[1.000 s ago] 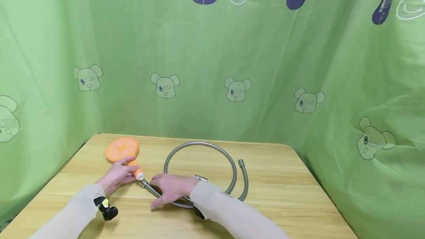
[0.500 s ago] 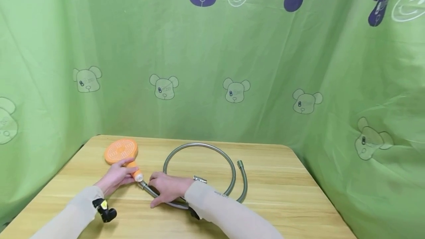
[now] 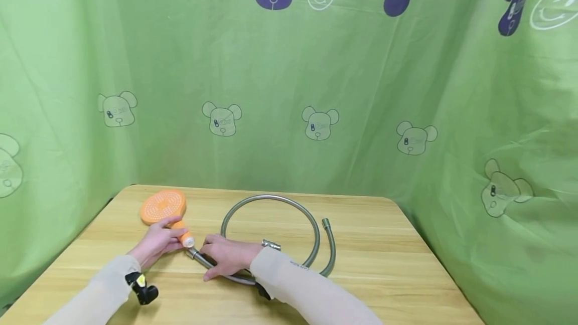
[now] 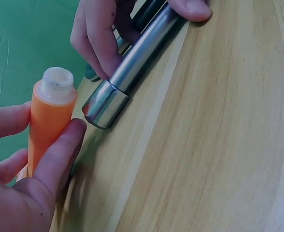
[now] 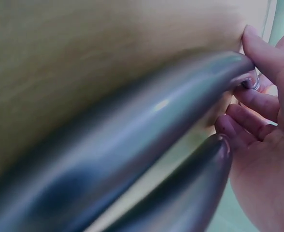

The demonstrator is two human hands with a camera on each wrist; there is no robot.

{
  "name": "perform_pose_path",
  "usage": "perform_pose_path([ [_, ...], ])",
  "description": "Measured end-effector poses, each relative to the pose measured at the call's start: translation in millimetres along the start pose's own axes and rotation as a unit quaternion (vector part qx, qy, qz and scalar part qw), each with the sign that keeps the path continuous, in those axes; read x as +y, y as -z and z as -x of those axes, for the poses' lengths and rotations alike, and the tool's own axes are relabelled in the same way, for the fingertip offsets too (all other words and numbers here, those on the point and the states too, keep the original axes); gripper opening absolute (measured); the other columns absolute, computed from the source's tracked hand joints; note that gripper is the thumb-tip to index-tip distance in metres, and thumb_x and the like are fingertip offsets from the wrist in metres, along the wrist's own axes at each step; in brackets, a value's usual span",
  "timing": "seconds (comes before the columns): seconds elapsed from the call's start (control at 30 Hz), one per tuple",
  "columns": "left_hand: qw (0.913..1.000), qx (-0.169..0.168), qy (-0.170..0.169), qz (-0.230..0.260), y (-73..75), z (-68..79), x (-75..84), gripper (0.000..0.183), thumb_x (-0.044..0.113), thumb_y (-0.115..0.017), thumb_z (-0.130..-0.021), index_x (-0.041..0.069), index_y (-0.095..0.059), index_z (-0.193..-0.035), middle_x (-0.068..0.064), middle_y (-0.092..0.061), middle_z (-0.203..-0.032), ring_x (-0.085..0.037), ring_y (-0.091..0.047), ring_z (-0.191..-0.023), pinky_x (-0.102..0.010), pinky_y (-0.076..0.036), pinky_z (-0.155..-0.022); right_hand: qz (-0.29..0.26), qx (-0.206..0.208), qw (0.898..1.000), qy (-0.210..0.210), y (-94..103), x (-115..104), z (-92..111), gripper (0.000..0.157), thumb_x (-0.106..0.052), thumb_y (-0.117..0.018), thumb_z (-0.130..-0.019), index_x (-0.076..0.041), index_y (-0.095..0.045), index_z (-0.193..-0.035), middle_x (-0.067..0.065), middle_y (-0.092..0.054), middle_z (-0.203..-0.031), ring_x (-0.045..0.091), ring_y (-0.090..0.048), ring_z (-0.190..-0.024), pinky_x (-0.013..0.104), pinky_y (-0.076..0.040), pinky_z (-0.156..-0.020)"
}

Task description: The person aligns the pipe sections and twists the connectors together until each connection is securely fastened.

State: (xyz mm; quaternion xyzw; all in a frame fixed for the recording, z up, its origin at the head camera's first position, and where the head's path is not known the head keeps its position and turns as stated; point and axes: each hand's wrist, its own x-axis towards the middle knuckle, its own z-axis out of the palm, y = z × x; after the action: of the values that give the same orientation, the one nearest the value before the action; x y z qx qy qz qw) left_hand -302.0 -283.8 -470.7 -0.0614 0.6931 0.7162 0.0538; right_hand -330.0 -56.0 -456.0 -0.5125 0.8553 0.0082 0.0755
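My left hand (image 3: 158, 240) grips the orange handle of a shower head (image 3: 163, 206), whose round face is turned up. In the left wrist view its white threaded end (image 4: 58, 83) sticks out beyond the thumb and fingers. A silver shower hose (image 3: 270, 196) lies in a loop on the table. My right hand (image 3: 230, 255) holds it near one end from above, fingers on one side and thumb on the other. That end's metal collar (image 4: 105, 104) points toward the left hand, just apart from the white thread. The right wrist view shows two stretches of hose (image 5: 132, 130) close up, blurred.
A small chrome fitting (image 3: 271, 245) lies inside the loop, beside the right sleeve. The hose's other end (image 3: 326, 223) rests on the wooden table (image 3: 384, 255) at the right. Green curtains (image 3: 271, 64) with bear prints hang behind and at both sides.
The head view has tilted a little, shifting everything slightly. Both hands keep nearly the same places, the left on the shower head and the right on the hose.
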Motion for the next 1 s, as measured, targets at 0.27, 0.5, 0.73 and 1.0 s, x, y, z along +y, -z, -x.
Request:
perform_pose_path([
  [0.27,1.0,0.007,0.004,0.001,2.9,-0.5,-7.0,0.073,0.006,-0.059,-0.1,-0.006,-0.015,-0.157,-0.025,-0.054,-0.123,-0.018,-0.069,-0.093,-0.035,-0.06,-0.089,0.001,0.008,1.0,0.005,-4.0,-3,0,0.061,-0.05,-0.068,-0.092,-0.016,-0.056,-0.141,-0.009,-0.051,-0.125,0.002,-0.045,-0.11,0.009,-0.042,-0.087],
  [0.5,0.9998,0.018,0.006,0.003,5.7,0.5,-8.1,0.075,0.005,-0.061,-0.099,-0.004,-0.016,-0.158,-0.023,-0.054,-0.122,-0.018,-0.069,-0.092,-0.034,-0.061,-0.087,-0.01,0.022,1.0,0.002,-7.8,-3,1,0.054,-0.042,-0.07,-0.093,-0.015,-0.058,-0.138,-0.009,-0.054,-0.122,0.002,-0.046,-0.109,0.009,-0.042,-0.086],
  [0.73,0.9997,0.023,-0.01,0.003,6.7,0.6,0.2,0.074,0.004,-0.06,-0.099,-0.005,-0.015,-0.157,-0.017,-0.057,-0.116,-0.014,-0.069,-0.089,-0.031,-0.061,-0.085,-0.024,0.039,0.999,0.007,-7.1,-3,-2,0.046,-0.032,-0.073,-0.09,-0.014,-0.063,-0.131,-0.008,-0.057,-0.119,0.005,-0.049,-0.11,0.012,-0.043,-0.089],
  [1.0,0.9995,0.027,-0.013,-0.005,9.1,2.8,7.7,0.075,0.005,-0.06,-0.099,-0.004,-0.014,-0.158,-0.018,-0.055,-0.118,-0.013,-0.069,-0.089,-0.031,-0.061,-0.084,-0.056,0.047,0.997,0.004,-1.9,-5,-3,0.042,-0.024,-0.077,-0.083,-0.014,-0.068,-0.124,-0.011,-0.058,-0.106,0.004,-0.048,-0.101,0.013,-0.04,-0.085],
])
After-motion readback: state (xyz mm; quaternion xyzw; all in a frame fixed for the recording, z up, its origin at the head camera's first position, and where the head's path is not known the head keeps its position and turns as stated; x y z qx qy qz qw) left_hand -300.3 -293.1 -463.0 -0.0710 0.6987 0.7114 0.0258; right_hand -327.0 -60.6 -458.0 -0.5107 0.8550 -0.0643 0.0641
